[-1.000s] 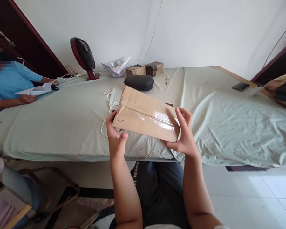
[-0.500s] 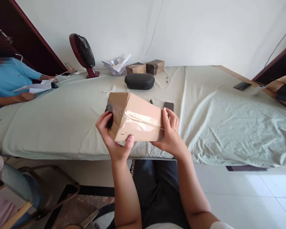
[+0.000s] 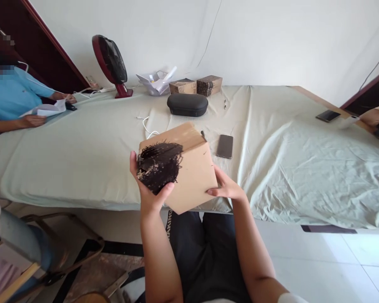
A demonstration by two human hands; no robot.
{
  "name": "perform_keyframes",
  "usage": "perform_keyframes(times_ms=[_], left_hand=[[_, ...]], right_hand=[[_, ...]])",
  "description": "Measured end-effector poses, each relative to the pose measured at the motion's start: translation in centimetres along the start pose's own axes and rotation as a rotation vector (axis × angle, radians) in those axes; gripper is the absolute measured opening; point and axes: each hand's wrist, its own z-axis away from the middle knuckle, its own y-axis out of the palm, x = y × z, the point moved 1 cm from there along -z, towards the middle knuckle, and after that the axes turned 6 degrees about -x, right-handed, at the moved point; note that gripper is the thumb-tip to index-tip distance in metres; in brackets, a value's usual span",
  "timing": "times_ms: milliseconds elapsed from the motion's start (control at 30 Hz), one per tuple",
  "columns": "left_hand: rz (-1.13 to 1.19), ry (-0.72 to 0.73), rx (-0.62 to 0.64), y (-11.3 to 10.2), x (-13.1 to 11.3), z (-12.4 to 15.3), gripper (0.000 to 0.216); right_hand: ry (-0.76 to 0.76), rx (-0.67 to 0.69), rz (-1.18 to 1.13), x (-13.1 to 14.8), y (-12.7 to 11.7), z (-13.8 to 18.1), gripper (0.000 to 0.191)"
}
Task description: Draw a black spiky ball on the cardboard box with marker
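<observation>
A brown cardboard box is held up between both hands, tilted, above the near edge of the cloth-covered table. Black scribbling covers the left part of the face turned toward me. My left hand grips its left end, thumb on the scribbled face and fingers partly hidden behind. At the right end, my right hand grips the box with its thumb on the near face. A smartphone lies on the table just beyond my right hand. Behind the box, a white cable and a small black object show.
Farther back stand a black zip case, two cardboard boxes, a plastic basket of papers and a fan. A person in blue holds papers at left. Another phone lies near a person's arm at right.
The box has been turned over in my hands: the taped side faced me before, and now the black-scribbled face does. The phone behind it is now fully visible.
</observation>
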Motion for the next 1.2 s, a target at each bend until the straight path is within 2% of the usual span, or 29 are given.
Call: perform_keyframes(times_ms=[67,133,233,300,400,467,567,633,733,833,900,1033,1200], left_hand=[[0.052,-0.014,-0.027,-0.7,1.5,0.0,0.117],[0.065,0.013,-0.118,-1.4,2.4,0.0,0.116],[-0.031,0.092,-0.235,-1.8,2.8,0.1,0.114],[-0.105,0.132,-0.241,-1.3,3.1,0.2,0.118],[-0.141,0.129,-0.226,0.1,4.4,0.6,0.124],[-0.15,0.089,-0.217,1.1,5.6,1.0,0.127],[-0.154,0.012,-0.177,1.9,7.3,1.5,0.128],[-0.132,-0.044,-0.146,2.0,8.6,2.0,0.126],[-0.096,-0.129,-0.137,1.8,10.6,3.1,0.123],[-0.178,-0.177,-0.187,1.5,12.5,4.3,0.122],[-0.241,-0.237,-0.166,1.4,13.5,4.9,0.116],[-0.226,-0.396,-0.028,1.5,14.1,5.2,0.092],[-0.228,-0.415,-0.01,1.5,13.9,5.2,0.089]], right_hand=[[0.015,0.046,-0.021,-0.4,-0.1,-0.2,0.114],[0.064,0.036,0.021,-0.4,-0.8,-0.6,0.097],[0.205,-0.182,0.286,0.0,-2.9,-2.9,0.065],[0.322,-0.326,0.548,0.0,-4.3,-5.9,0.056],[0.416,-0.399,0.7,-1.3,-5.4,-12.0,0.058],[0.467,-0.429,0.795,-2.7,-5.3,-15.8,0.059],[0.497,-0.442,0.899,-4.8,-4.5,-19.4,0.04],[0.496,-0.456,0.932,-5.8,-4.1,-20.3,0.037],[0.496,-0.482,0.933,-6.8,-4.1,-20.3,0.043],[0.469,-0.493,0.901,-7.3,-4.8,-20.1,0.046],[0.447,-0.489,0.881,-7.5,-5.3,-20.1,0.046],[0.42,-0.434,0.865,-7.8,-6.1,-20.7,0.042],[0.402,-0.356,0.879,-8.1,-6.4,-21.3,0.033]])
